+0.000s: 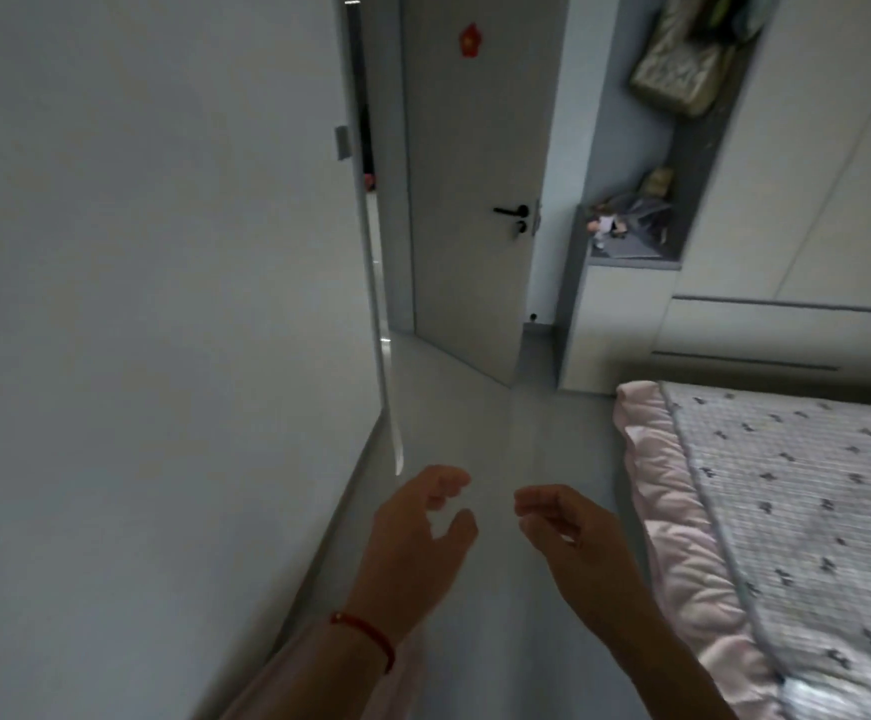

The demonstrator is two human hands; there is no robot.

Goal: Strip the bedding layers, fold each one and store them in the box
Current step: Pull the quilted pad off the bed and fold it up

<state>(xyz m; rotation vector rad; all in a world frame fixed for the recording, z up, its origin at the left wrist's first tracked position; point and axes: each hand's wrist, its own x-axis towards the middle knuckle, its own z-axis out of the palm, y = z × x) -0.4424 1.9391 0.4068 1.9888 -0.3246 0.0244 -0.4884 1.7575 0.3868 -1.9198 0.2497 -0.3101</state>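
Quilted bedding (786, 485), pink ruffled edge, both hands loosely curled, empty

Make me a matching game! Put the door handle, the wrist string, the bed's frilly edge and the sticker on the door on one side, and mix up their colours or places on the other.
1 door handle
2 wrist string
3 frilly edge
4 sticker

A pink
B black
C red, on left wrist
D red, high on the door

Pairs: 1-B, 2-C, 3-A, 4-D
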